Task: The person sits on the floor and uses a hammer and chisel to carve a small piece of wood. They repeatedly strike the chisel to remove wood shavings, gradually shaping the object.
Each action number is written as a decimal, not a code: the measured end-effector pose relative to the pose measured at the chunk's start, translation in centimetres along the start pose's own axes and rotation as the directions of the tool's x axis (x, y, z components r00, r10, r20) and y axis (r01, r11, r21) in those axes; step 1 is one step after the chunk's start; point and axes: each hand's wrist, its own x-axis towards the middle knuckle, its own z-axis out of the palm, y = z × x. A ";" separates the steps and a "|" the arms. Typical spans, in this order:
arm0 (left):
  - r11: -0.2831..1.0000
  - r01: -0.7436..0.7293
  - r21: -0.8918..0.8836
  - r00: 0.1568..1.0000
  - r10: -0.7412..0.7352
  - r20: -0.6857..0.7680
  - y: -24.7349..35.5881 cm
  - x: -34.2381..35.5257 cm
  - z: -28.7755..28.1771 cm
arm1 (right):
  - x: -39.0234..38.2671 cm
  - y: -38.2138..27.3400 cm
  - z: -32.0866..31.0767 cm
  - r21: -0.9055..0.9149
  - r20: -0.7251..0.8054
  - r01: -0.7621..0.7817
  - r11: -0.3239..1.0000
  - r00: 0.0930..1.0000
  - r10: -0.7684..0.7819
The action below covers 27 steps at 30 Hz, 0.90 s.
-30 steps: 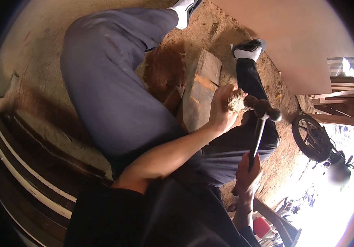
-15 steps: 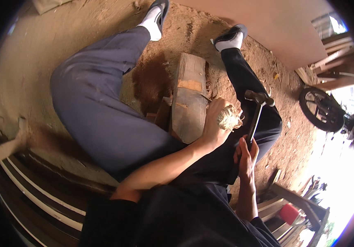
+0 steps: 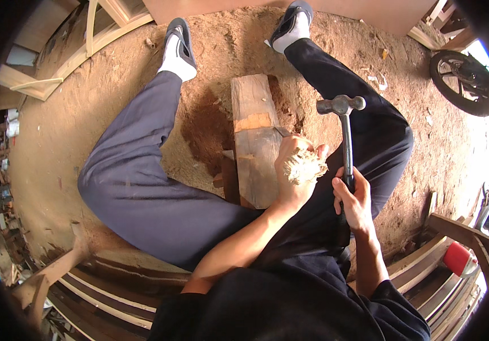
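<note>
My left hand [image 3: 288, 190] is closed round a chisel whose pale wooden handle end [image 3: 305, 166] is frayed and splayed. The chisel's short dark blade [image 3: 281, 131] shows past my fingers, at the right edge of a wooden block [image 3: 257, 156]. That block lies lengthwise between my legs, with a fresh orange-brown cut patch across it. My right hand [image 3: 357, 200] grips a ball-peen hammer [image 3: 346, 139] by its dark handle. The hammer's head is raised over my right thigh, to the right of the chisel and apart from it.
Under the block's left side is a dark wood piece [image 3: 230, 176]. I sit on a slatted wooden bench [image 3: 108, 301]; a red container [image 3: 459, 259] stands on its right. A wheel [image 3: 461, 82] is at far right, a brown panel [image 3: 358, 17] ahead, a wooden frame [image 3: 79, 59] upper left.
The view has turned, bringing more of the left side into sight. The hammer's head has shifted left and its handle is more upright. Both hands keep their holds.
</note>
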 end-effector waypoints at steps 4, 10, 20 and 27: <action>0.997 -0.015 0.076 1.000 0.013 0.028 0.0 -0.2 -0.6 | -0.2 0.0 0.6 -0.024 -0.012 -0.037 0.999 0.999 0.037; 0.984 -0.150 0.098 0.989 0.150 0.008 -1.1 -0.1 -0.1 | 0.5 -0.8 0.6 -0.031 -0.023 -0.088 0.996 0.996 0.087; 0.969 -0.200 0.143 0.979 0.191 0.072 -1.0 0.3 -0.5 | 1.2 -1.5 0.6 -0.072 -0.034 -0.187 0.980 0.982 0.185; 0.973 -0.206 0.102 0.977 0.199 0.072 -1.9 0.5 -0.4 | 1.7 -1.8 0.8 -0.072 -0.034 -0.241 0.968 0.970 0.239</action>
